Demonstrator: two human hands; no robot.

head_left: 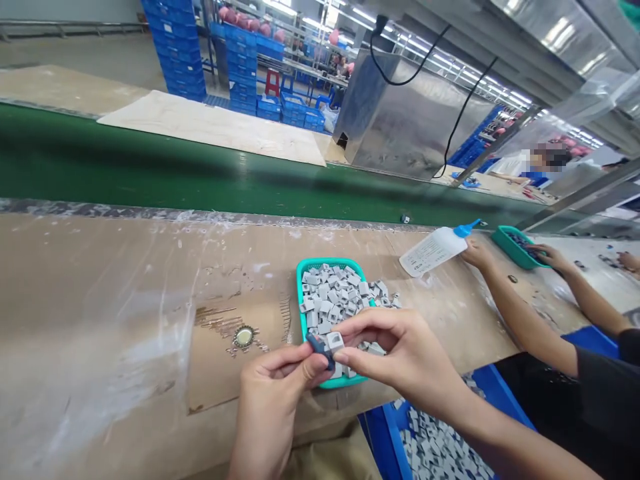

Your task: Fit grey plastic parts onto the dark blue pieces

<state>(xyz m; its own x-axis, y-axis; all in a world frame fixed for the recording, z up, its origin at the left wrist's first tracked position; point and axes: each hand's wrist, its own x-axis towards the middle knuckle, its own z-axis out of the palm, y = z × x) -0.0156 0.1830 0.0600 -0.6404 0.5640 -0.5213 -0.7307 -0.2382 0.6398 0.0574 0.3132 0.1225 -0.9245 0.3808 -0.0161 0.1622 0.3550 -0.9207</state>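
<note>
Between thumb and fingers, my left hand pinches a small dark blue plastic piece. My right hand grips a small light grey block with a hole in its face, touching the dark blue piece. Both are held over the near part of a teal basket, which is filled with similar grey blocks. More grey blocks lie in a heap along the basket's right side. To the left, a round cap-like thing with a pale centre sits on a cardboard sheet.
A co-worker's hand is at a white squeeze bottle with a blue nozzle; their other hand is at a green basket of dark pieces. A blue crate of grey blocks stands below the table edge. A green conveyor belt runs behind.
</note>
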